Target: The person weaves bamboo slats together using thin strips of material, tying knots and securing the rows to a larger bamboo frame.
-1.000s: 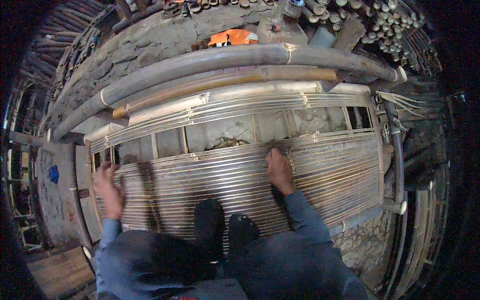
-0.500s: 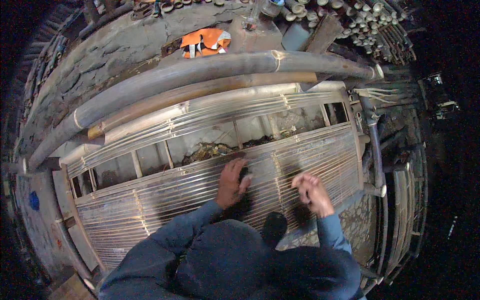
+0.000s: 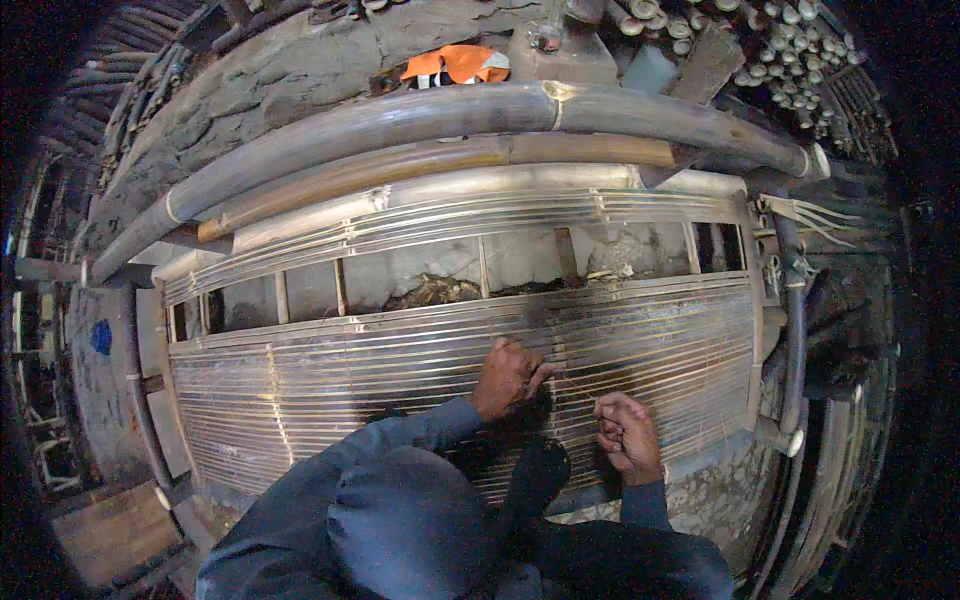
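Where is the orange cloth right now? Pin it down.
In the head view, the orange cloth lies at top centre on the rough stone ledge, just beyond the thick bamboo pole, far from both hands.

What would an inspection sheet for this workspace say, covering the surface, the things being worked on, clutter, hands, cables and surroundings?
Surface: slatted bamboo panel lying flat, an open gap across its upper part.
Job's things: thin bamboo strips packed side by side.
Clutter: orange cloth beyond the thick bamboo poles.
Hands: left hand pressed on the strips; right hand curled on them, whether gripping unclear.
Cables: nothing seen.
Surroundings: cut bamboo ends stacked top right.
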The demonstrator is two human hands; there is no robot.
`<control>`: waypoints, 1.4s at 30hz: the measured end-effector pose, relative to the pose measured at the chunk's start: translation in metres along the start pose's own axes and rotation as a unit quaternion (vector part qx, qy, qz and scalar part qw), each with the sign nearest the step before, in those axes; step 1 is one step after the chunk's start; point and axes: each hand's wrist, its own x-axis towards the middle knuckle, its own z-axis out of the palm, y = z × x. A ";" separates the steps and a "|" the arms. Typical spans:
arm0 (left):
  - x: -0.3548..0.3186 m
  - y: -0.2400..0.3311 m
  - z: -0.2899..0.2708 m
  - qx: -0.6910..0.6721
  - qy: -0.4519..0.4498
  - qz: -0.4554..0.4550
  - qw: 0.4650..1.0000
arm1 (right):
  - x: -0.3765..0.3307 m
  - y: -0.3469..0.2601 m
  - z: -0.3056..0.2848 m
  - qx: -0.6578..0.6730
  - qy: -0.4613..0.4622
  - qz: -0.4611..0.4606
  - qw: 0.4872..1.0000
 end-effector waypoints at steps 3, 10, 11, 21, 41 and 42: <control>0.006 0.005 -0.025 -0.064 0.091 0.064 0.992 | 0.000 -0.010 -0.020 -0.148 -0.012 -0.012 0.989; 0.007 -0.099 -0.123 0.030 -0.019 -0.161 0.986 | -0.017 -0.027 -0.076 -0.079 0.003 -0.159 0.984; 0.013 -0.097 -0.122 -0.012 -0.077 -0.149 0.986 | -0.020 -0.032 -0.071 -0.024 -0.005 -0.211 0.977; -0.006 -0.025 -0.027 -0.499 -0.015 -0.334 0.800 | -0.067 -0.019 -0.096 -0.283 -0.165 -0.169 0.930; -0.008 -0.022 -0.037 -0.560 0.072 -0.356 0.745 | 0.087 0.042 0.106 -0.315 0.035 -0.291 0.902; -0.010 -0.024 -0.036 -0.554 0.071 -0.355 0.749 | 0.088 0.043 0.108 -0.268 0.016 -0.289 0.919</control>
